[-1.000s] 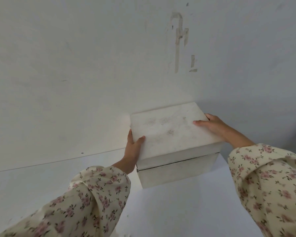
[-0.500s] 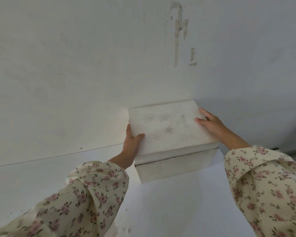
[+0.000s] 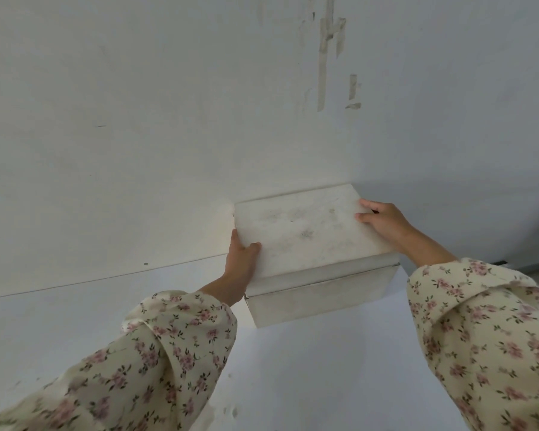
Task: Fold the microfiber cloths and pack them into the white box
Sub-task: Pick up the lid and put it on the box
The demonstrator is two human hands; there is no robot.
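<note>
Box (image 3: 308,241), lid on, is held between both hands, pushed up to the wall (image 3: 168,119) on the table (image 3: 324,368). Left hand (image 3: 240,259) is curled round its left edge, thumb on top, and right hand (image 3: 383,220) is gripping the right edge.

Your box (image 3: 321,293) sits on the table (image 3: 308,368), toward the far side, with its back right up at the wall (image 3: 137,119). The lid (image 3: 308,231) is on top of it, down over the body. Your left hand (image 3: 240,259) holds the lid's left edge, thumb on top. Your right hand (image 3: 383,219) holds the right edge, near the far corner. Higher up the wall, above the box, you've got some tape strips (image 3: 322,63).
</note>
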